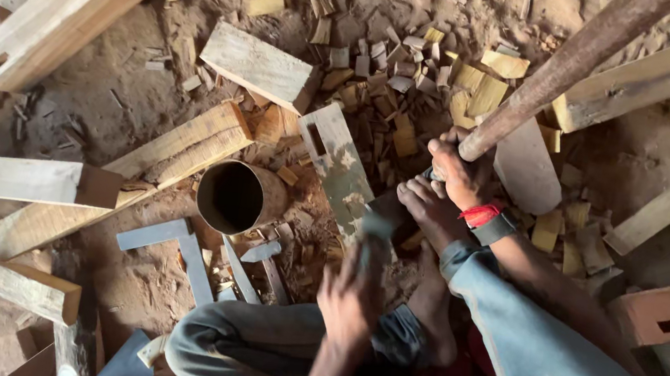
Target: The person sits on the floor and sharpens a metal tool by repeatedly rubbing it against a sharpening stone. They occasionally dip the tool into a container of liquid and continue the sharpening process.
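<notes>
Right hand: my right hand (460, 170) sits right of centre in the frame, closed tight around the lower end of a long wooden pole (567, 67) that slants up to the top right edge.
Wrist: a red band (481, 215) and a dark strap sit on it, just below the hand.
Left hand: my left hand (350, 297) is in the lower centre, blurred; it is wrapped around the handle of a tool (376, 230) whose dark head shows just above it. The blur hides what kind of tool it is.
Foot: my bare foot (430, 210) rests between the two hands, touching the right hand and pressing on a flat grey board (338, 159) with a rectangular slot cut in it.
Legs: my grey trousers (549, 360) fill the lower right.
Floor: sandy ground (104, 97) strewn with sawdust and offcuts.
Centre left: a rusty open cylinder (239, 197) lies on its side, beside the grey board.
Upper left: a thick pale beam (59, 14) with a notch near one end.
Top centre: a heap of small wood chips (431, 65) beside a short plank (258, 65).
Lower centre left: a grey metal square (179, 250) lies flat, below the cylinder.
</notes>
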